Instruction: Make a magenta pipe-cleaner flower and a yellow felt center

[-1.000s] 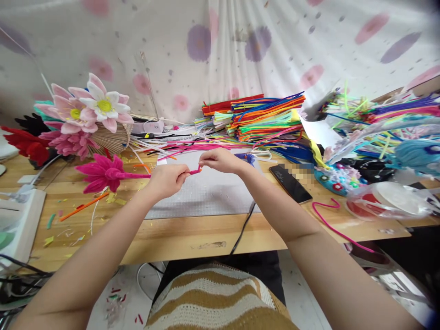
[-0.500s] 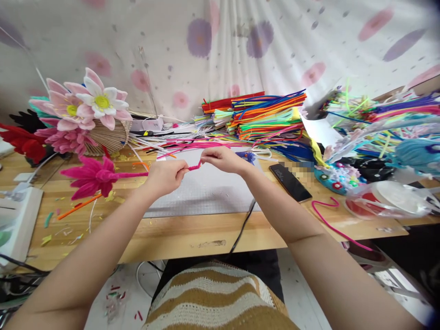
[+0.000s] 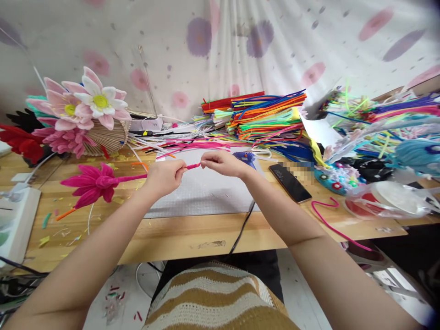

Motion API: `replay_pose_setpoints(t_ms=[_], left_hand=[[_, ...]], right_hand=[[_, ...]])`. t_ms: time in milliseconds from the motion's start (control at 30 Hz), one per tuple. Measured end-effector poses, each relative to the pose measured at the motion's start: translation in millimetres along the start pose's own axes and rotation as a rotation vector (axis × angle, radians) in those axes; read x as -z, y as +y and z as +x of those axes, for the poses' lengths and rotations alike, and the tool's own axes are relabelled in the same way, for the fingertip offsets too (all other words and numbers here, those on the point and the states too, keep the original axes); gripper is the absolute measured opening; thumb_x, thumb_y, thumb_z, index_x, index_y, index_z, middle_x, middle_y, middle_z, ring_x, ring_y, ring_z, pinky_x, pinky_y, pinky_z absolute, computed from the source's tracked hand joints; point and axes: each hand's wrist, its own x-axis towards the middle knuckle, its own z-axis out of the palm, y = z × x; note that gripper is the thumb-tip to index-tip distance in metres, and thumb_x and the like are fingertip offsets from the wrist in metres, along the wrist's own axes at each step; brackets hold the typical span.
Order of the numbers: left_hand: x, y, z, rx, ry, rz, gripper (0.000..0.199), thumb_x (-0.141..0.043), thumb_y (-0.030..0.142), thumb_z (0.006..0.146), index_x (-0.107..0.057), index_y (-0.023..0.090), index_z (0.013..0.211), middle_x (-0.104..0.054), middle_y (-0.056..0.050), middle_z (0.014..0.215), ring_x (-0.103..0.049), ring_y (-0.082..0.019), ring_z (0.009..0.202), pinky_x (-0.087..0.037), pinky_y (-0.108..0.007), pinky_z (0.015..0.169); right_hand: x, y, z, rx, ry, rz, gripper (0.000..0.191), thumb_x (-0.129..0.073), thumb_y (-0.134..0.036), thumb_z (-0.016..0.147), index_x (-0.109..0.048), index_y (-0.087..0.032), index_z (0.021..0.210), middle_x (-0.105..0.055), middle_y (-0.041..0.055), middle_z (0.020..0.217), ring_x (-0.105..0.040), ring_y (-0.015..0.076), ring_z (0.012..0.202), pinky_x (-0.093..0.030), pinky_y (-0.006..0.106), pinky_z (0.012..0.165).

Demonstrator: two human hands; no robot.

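Magenta flower (image 3: 98, 182) sits over the left part of the counter (image 3: 172, 236), its stem (image 3: 129, 178) running right across the grey mat (image 3: 199, 197). The left hand (image 3: 167, 176) is closed around this stem, and the right hand (image 3: 220, 162) pinches its far end with thumb and fingertips together. A second ago the stem's end was kinked upward at the right fingers; now it runs nearly straight into them. The flower head has shifted left and a little lower, so it now covers most of the orange strip (image 3: 65, 214), which earlier lay in plain sight below it.

The left fist hides the middle of the stem. Its very tip is lost at the right fingertips, and a separate strand may be wound there, but the view is too small to tell. The right wrist partly covers a blue tool (image 3: 244, 157). Pixelation blots out whatever lies beside the phone (image 3: 289, 183), and the white box (image 3: 29, 229) is cut off at the left edge.
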Motion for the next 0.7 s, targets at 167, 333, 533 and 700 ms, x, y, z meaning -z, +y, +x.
replay_pose_setpoints(t_ms=[167,333,533,700], left_hand=[[3.0,-1.9,-0.9,-0.137,-0.021,-0.126,0.025,-0.038,0.029,0.082,-0.061,0.02,0.075,-0.065,0.0,0.07,-0.055,-0.013,0.063,-0.034,-0.025,0.058],[0.7,-0.4,0.4,-0.041,-0.129,-0.35,0.024,-0.041,0.034,0.081,-0.061,0.021,0.079,-0.066,0.001,0.072,-0.055,-0.013,0.062,-0.037,-0.024,0.058],[-2.8,4.2,15.3,-0.008,-0.364,-0.583,0.027,-0.044,0.041,0.079,-0.06,0.019,0.074,-0.066,-0.001,0.071,-0.055,-0.013,0.06,-0.039,-0.025,0.055],[-2.1,7.1,16.9,0.008,-0.221,-0.494,0.02,-0.046,0.035,0.079,-0.058,0.019,0.078,-0.064,-0.001,0.07,-0.054,-0.013,0.06,-0.038,-0.025,0.056]], right_hand=[[-3.5,18.7,17.2,-0.027,-0.002,0.066,0.025,-0.043,-0.034,0.081,-0.055,-0.014,0.074,-0.048,-0.0005,0.066,-0.041,0.0095,0.064,-0.031,0.023,0.062],[-23.2,23.2,12.3,-0.113,-0.079,0.142,0.023,-0.039,-0.032,0.082,-0.051,-0.014,0.073,-0.044,-0.0022,0.064,-0.04,0.0082,0.061,-0.031,0.021,0.058],[-21.0,19.6,11.8,-0.098,-0.11,0.116,0.024,-0.04,-0.033,0.083,-0.053,-0.014,0.074,-0.046,-0.0013,0.067,-0.04,0.0083,0.062,-0.031,0.021,0.059],[-24.9,16.2,4.1,-0.16,-0.131,0.118,0.025,-0.036,-0.032,0.085,-0.053,-0.014,0.079,-0.047,-0.0014,0.067,-0.043,0.0087,0.061,-0.033,0.021,0.059]])
